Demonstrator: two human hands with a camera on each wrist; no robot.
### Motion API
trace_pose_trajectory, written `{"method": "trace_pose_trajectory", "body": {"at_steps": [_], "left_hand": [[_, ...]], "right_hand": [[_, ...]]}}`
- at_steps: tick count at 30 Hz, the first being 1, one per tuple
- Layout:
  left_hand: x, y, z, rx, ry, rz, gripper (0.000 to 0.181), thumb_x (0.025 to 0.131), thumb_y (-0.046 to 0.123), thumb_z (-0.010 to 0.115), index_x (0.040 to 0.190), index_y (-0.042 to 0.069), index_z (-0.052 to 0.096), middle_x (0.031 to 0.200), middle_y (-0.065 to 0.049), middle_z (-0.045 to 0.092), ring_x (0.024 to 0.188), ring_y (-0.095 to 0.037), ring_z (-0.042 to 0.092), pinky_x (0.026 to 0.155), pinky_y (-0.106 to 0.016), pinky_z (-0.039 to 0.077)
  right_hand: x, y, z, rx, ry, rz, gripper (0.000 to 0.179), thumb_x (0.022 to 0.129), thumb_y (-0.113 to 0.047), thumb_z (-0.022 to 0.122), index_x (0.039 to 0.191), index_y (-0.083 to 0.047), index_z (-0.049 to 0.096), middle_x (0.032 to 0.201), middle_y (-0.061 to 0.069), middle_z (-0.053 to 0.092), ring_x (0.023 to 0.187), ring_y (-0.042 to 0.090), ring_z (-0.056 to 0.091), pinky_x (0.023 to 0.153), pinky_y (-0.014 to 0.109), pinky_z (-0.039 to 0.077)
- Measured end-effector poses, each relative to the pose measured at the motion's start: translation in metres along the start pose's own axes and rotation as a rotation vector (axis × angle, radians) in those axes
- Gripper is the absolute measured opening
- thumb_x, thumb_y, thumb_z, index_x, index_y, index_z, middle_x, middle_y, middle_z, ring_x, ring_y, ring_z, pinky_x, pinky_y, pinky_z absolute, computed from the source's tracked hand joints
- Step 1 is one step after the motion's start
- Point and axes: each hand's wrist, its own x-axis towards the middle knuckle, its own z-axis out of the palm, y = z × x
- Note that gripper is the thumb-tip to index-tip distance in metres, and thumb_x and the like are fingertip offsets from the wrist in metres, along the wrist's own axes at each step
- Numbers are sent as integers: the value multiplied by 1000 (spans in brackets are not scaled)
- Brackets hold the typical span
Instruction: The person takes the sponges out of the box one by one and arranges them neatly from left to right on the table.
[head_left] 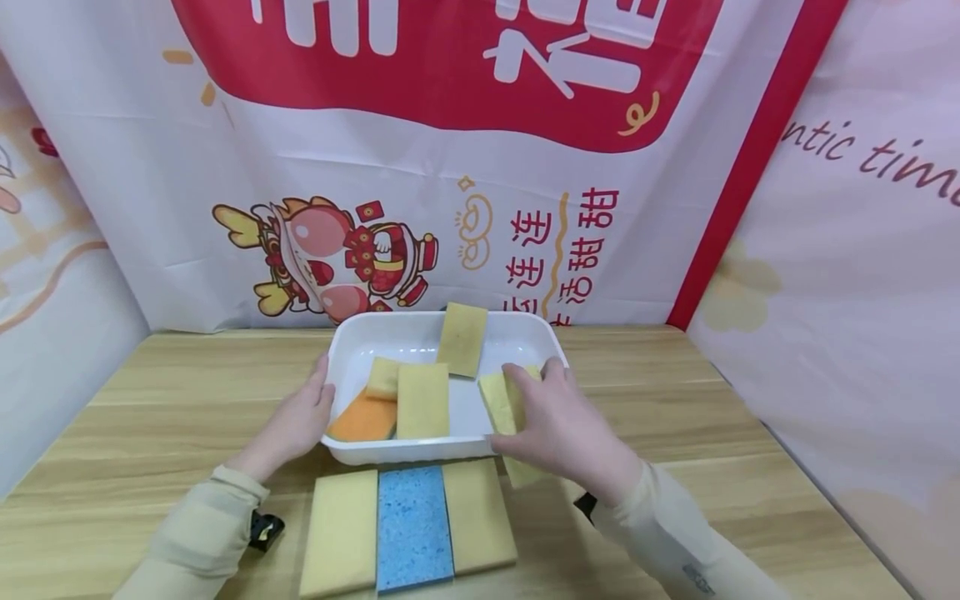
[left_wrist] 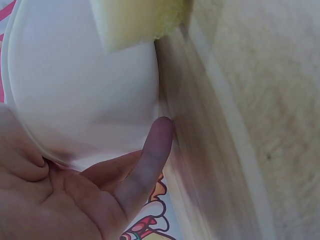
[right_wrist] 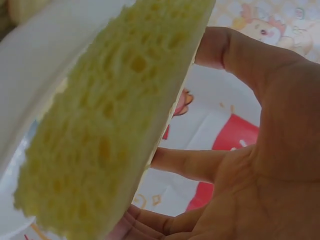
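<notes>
My left hand (head_left: 300, 412) rests against the left end of a white plastic tub (head_left: 442, 451), its fingers along the outer wall in the left wrist view. Over the tub's right end, my right hand (head_left: 562, 421) grips a yellow sponge (head_left: 493, 402) between thumb and fingers. Large pores show on this sponge (right_wrist: 107, 115) in the right wrist view, where it stands tilted. Inside the tub are an orange sponge (head_left: 363, 418), a small yellow sponge (head_left: 382, 378) and a flat yellow sponge (head_left: 423, 402). Another yellow sponge (head_left: 462, 340) leans on the back rim.
In front of the tub, a blue sponge (head_left: 415, 529) lies between a left yellow sponge (head_left: 341, 529) and a right yellow sponge (head_left: 478, 517) on the wooden table (head_left: 660, 400). Printed cloth (head_left: 405, 150) hangs behind the table.
</notes>
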Motion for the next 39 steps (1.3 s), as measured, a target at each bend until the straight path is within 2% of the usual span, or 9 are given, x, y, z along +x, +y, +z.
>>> {"method": "trace_pose_trajectory", "body": {"at_steps": [4,8,11,20,28,39], "left_hand": [[0,0,0,1,3,5,58,108,22,23,155,-3,-2,152,-34,20,134,-54,26,108,-64,22],[0,0,-1,-2,3,7,59,108,22,23,155,-3,-2,152,-34,19,134,-53,26,108,-64,22],[0,-1,-1,-2,1,6,59,108,23,23,155,-3,-2,152,-34,19,134,-53,27,108,-64,23],[-1,1,-1,18,12,20,58,108,22,24,155,-4,0,148,-37,25,131,-56,31,107,-64,25],[-1,-1,0,9,10,0,59,108,24,23,155,-2,-1,150,-36,22,132,-55,28,107,-64,24],[-2,-1,0,12,0,27,58,109,24,23,155,-3,-1,149,-37,24,132,-56,29,107,-65,24]], "right_hand": [[-15,-2,2,17,33,-40,80,67,-40,81,138,-13,55,103,17,47,80,23,47,53,28,44],[-25,-2,5,20,56,-66,80,66,-38,80,137,-11,56,102,18,48,79,23,46,55,29,45],[-29,-1,7,15,61,-60,80,65,-37,80,136,-10,57,101,18,48,78,23,47,55,30,45],[-38,8,13,26,-23,28,81,67,-39,81,139,-12,55,105,19,48,75,22,48,53,29,44],[-45,13,18,27,-50,13,81,66,-38,82,138,-10,56,100,15,48,79,23,47,58,33,47],[-52,17,20,33,-97,32,83,66,-38,83,138,-7,55,104,19,48,85,27,47,58,35,49]]}}
